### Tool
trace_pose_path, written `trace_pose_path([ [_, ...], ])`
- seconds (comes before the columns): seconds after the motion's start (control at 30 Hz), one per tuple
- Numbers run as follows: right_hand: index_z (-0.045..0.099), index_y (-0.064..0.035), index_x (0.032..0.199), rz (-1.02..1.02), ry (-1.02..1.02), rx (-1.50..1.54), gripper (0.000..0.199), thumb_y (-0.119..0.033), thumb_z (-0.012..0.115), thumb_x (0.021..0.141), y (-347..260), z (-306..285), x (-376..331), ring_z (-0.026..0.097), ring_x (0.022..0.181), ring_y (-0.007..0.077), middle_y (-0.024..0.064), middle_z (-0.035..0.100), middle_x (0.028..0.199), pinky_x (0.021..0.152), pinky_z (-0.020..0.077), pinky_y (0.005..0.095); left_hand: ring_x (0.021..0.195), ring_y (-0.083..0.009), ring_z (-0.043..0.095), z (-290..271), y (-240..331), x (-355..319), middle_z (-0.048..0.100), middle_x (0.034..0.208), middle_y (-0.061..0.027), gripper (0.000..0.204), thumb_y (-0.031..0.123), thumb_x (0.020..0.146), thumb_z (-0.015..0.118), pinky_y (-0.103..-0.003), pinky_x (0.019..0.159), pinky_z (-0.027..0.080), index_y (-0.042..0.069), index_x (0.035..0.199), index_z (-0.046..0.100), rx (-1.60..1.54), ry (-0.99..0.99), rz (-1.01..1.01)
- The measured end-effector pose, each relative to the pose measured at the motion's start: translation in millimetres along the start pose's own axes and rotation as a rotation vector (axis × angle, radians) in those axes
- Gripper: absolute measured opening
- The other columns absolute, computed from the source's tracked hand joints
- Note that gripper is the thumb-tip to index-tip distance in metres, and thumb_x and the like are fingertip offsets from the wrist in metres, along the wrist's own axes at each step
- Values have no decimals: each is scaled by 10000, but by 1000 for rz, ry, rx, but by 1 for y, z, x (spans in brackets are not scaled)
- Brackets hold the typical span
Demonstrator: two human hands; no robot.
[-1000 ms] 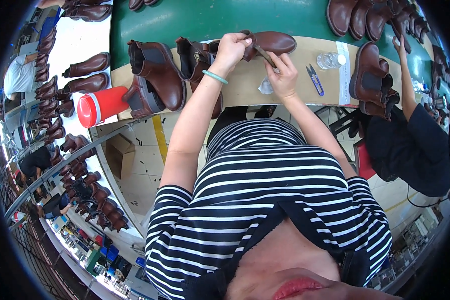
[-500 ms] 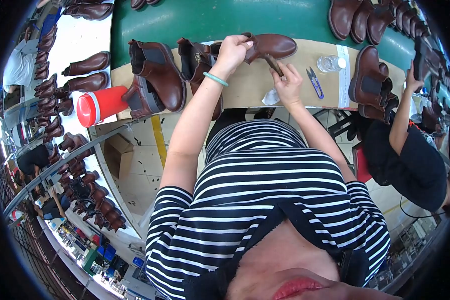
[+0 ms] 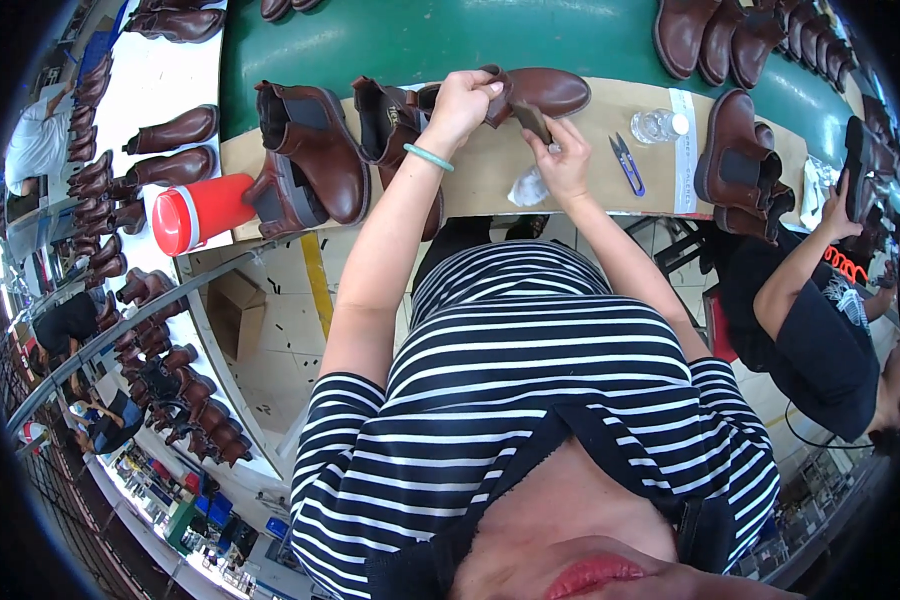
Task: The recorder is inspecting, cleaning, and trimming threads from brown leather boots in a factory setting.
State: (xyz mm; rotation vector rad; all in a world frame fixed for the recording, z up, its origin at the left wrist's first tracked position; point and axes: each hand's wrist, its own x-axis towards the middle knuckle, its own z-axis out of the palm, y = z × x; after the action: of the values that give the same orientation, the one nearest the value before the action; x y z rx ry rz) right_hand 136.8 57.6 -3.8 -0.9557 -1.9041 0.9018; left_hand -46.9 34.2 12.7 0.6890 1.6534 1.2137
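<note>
My left hand [image 3: 462, 108], with a pale green bangle at its wrist, is closed on the upper part of a brown leather boot [image 3: 550, 90]. The toe of that boot points right. Between the fingers of my right hand [image 3: 564, 160] is a flat brown piece [image 3: 532, 120], perhaps a small block or pad. Its upper end is close beside the boot's lower edge; whether they touch I cannot tell. A crumpled white wad [image 3: 528, 188] lies just below my right hand. Thread snips with blue handles [image 3: 629, 166] and a clear bottle with a white cap [image 3: 660, 127] are to the right.
Brown ankle boots [image 3: 320, 150] stand left of my arm, beside a red jug [image 3: 202, 213]. More boots [image 3: 738, 150] sit at the right on the cardboard-covered table edge [image 3: 595, 185]. A co-worker [image 3: 810, 310] at the right holds a dark shoe [image 3: 855, 165]. Green tabletop [image 3: 420, 40] stretches behind.
My right hand has shifted slightly left and the brown piece has turned, showing its broad face. The left hand stays on the boot. The co-worker's hand and shoe have moved right and down.
</note>
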Motion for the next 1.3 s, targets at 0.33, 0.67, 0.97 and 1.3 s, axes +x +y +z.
trace_pose_path([
  [0.33, 676, -22, 929, -48, -25, -55, 233, -79, 737, 712, -6, -1, 8, 591, 655, 299, 122, 580, 752, 593, 470, 369, 785, -140, 599, 0, 6, -3, 694, 902, -112, 241, 69, 881, 596, -266, 733, 468, -76, 1065, 652, -27, -2, -14],
  [0.67, 664, -76, 972, -140, -40, -101, 248, -69, 698, 727, -21, -4, 15, 581, 640, 298, 94, 554, 779, 567, 471, 385, 805, -153, 615, -1, 3, -1, 695, 934, -128, 249, 63, 878, 601, -271, 762, 475, -83, 1074, 645, -39, 0, -29],
  [0.97, 649, -99, 1016, -177, -57, -199, 282, -63, 676, 738, -5, -10, 5, 587, 638, 276, 72, 533, 785, 547, 471, 368, 789, -146, 611, 1, 3, -2, 696, 910, -126, 247, 75, 874, 611, -268, 744, 478, -82, 1060, 651, -60, 10, -21],
  [1.3, 676, -84, 969, -176, -38, -231, 252, -50, 673, 720, -1, -6, 1, 582, 605, 279, 73, 550, 759, 532, 472, 366, 776, -144, 605, 1, 6, -2, 692, 894, -124, 242, 73, 873, 610, -271, 726, 476, -85, 1051, 654, -36, 29, -9],
])
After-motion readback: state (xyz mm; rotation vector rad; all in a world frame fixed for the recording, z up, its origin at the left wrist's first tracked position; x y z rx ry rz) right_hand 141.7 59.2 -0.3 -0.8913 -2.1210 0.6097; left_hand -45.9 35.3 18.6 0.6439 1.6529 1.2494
